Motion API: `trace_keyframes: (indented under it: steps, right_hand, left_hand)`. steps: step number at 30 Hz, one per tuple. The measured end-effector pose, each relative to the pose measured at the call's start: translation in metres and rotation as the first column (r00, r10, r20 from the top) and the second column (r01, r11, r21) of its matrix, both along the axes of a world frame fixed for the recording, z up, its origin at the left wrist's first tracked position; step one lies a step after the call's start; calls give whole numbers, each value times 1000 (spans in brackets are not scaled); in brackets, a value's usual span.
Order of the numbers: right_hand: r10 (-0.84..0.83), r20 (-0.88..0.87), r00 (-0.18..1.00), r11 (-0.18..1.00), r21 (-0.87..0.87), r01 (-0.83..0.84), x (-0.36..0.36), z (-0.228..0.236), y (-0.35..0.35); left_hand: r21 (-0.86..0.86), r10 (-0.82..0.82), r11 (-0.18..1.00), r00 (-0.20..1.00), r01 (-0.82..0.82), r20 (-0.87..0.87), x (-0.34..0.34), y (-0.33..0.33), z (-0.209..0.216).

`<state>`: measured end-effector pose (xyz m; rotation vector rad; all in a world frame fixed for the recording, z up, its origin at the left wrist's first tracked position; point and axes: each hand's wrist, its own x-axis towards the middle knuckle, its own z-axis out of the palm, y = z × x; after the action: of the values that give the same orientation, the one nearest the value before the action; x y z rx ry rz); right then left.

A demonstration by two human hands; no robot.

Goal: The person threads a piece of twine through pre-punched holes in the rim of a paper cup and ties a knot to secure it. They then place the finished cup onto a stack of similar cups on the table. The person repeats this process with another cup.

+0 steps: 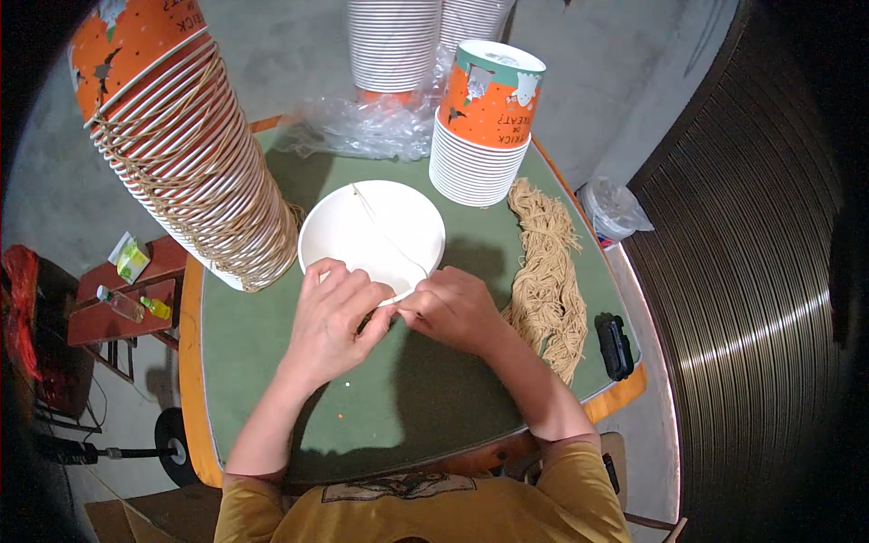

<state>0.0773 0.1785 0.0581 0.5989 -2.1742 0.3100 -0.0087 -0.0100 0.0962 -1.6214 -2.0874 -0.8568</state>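
Note:
A white paper bucket [339, 226] stands mouth-up at the middle of the table. A thin tan cord [391, 241] runs across its inside toward the near right rim. My left hand [339, 312] is closed on the near rim, fingers over the edge and thumb outside. Just right of it, my right hand [453, 308] pinches at the same rim where the cord ends; its fingertips partly hide the cord there. A thick bundle of tan cords [548, 281] lies to the right of my right hand. On the left leans a tall stack of buckets [181, 154] with cord handles hanging along it.
An orange-printed upside-down bucket stack [489, 118] stands at the back right of the green-topped table [380, 425]. Behind are clear plastic wrapping [362, 131] and another tall bucket stack [395, 45]. A black case [615, 346] lies near the right edge. Bottles rest on a red stool [118, 317].

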Motion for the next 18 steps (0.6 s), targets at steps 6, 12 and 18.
trace_keyframes:
  steps: [6, 12, 18]
  right_hand:
    - [0, 1, 1000, 1000, -9, 0, 1, -3, 2]
    - [10, -34, 999, 1000, -17, -11, 0, -7, 0]
    - [-23, -28, 999, 1000, 9, 23, -2, -9, 1]
  left_hand:
    - [27, 10, 1000, 1000, -10, -13, 0, 3, -3]
    - [41, 51, 998, 999, -50, -18, 2, 4, -5]
    - [51, 69, 996, 998, -70, 10, 2, 5, -8]
